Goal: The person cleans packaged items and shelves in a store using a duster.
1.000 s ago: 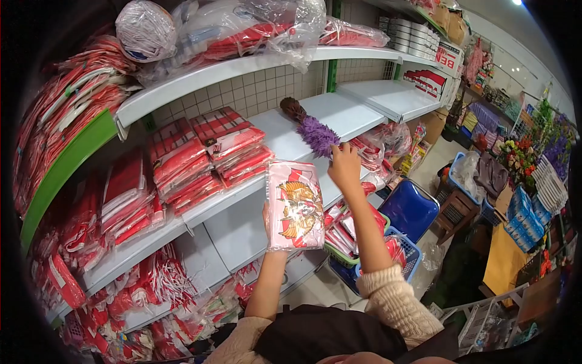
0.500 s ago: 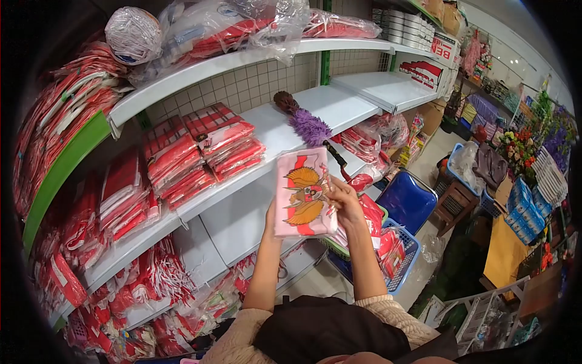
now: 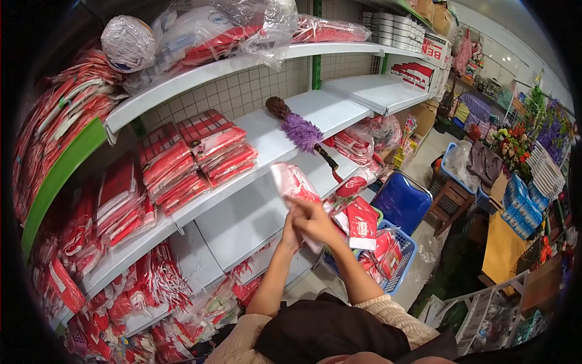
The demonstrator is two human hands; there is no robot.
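Fingers (image 3: 305,210) of the left hand (image 3: 290,233) and right hand (image 3: 318,223) close together around the lower end of a plastic-wrapped packet (image 3: 292,181), held tilted just off the bare lower shelf (image 3: 236,221) edge, blue basket (image 3: 401,258) close right.

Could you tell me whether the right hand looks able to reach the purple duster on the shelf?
Probably yes: the purple duster lies uncovered on the white shelf above the right hand, nothing between. But that hand and the left hand both grip the wrapped packet, so it must let go first.
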